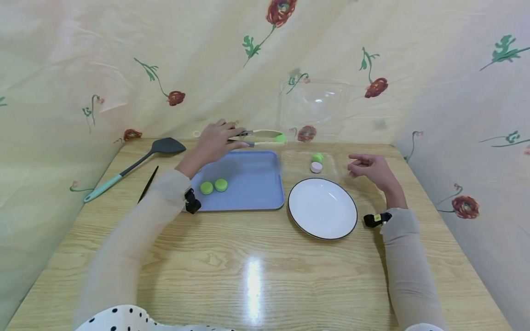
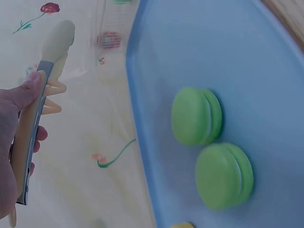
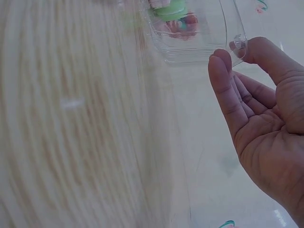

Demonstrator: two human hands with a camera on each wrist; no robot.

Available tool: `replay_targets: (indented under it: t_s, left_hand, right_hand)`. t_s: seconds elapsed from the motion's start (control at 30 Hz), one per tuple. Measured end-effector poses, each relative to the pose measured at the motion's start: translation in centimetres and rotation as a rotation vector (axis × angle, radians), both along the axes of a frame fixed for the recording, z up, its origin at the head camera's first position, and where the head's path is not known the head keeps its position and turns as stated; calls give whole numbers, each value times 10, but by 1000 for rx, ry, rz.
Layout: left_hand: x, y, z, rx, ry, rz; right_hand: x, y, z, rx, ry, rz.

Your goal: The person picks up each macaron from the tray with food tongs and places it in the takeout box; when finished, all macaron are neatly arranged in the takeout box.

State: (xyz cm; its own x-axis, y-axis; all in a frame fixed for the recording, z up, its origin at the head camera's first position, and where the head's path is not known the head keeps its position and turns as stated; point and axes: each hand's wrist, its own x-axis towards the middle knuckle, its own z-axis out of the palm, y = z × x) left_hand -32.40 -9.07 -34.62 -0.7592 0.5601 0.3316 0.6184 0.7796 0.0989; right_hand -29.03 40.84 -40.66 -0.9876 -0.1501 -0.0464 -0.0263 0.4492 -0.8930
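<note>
My left hand (image 1: 213, 142) grips a pair of tongs (image 2: 34, 118), whose tips hold a green macaron (image 1: 280, 138) beyond the far right corner of the blue tray (image 1: 252, 184). Two more green macarons (image 1: 221, 185) (image 2: 223, 175) lie side by side on that tray. To its right is a clear plastic container (image 1: 295, 162) with a green macaron (image 1: 317, 157) and a pale pink one (image 1: 316, 168) inside. In the right wrist view, my right hand (image 3: 270, 109) pinches the rim of this container between thumb and fingers. Its clear lid (image 1: 314, 110) stands raised behind.
A white plate (image 1: 323, 209) with a dark rim sits in front of the container. At the left lie a spatula (image 1: 167, 145) with a turquoise handle and a thin black stick (image 1: 148, 184). A flowered cloth (image 1: 207, 69) hangs behind the wooden table (image 1: 207, 257).
</note>
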Motion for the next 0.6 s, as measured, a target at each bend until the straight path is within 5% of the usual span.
replay_targets:
  t_s: [0.6]
  left_hand:
    - [-15, 63, -2, -108, -57, 22]
  right_hand:
    - [12, -13, 22, -20, -22, 25]
